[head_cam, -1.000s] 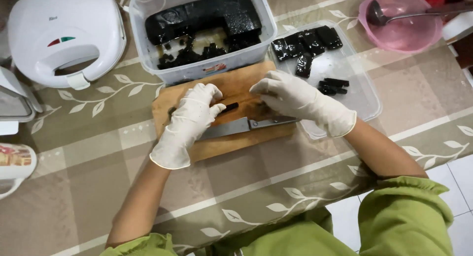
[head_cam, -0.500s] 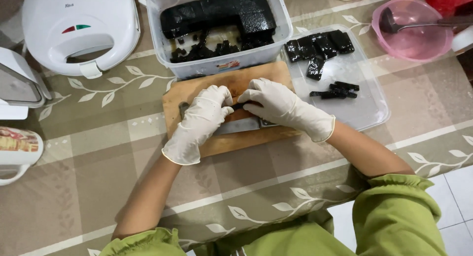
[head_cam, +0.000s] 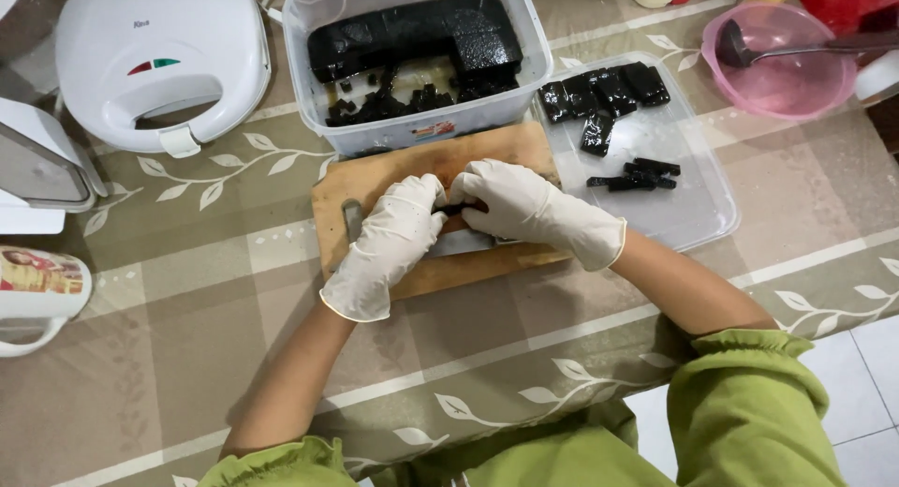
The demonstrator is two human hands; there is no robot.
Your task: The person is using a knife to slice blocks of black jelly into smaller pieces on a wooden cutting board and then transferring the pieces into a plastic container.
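While both white-gloved hands meet over the pale wooden cutting board point(head_cam: 431, 220), the left hand point(head_cam: 389, 243) curls its fingers down and the right hand point(head_cam: 529, 211) closes its fingertips on a small strip of black jelly point(head_cam: 461, 208) pinched between them. A flat metal blade point(head_cam: 464, 243) lies under the hands on the board, mostly hidden, so I cannot tell whether either hand grips it.

Slick gloves on a soft, wet strip could let it slide out or tear if squeezed too hard, and fingers working just above a hidden blade edge risk a nick in the glove.

Behind the board stands the clear plastic tub point(head_cam: 538, 70) with a large black jelly block point(head_cam: 417, 33); to the right, the clear flat lid point(head_cam: 693, 206) carries cut black pieces point(head_cam: 604, 89). A white sandwich maker point(head_cam: 159, 61) sits at the left on the leaf-patterned tabletop point(head_cam: 187, 309), a pink bowl point(head_cam: 787, 75) at far right.

Compared with a moment ago, the hands have drawn closer together, fingertips now touching at the strip.
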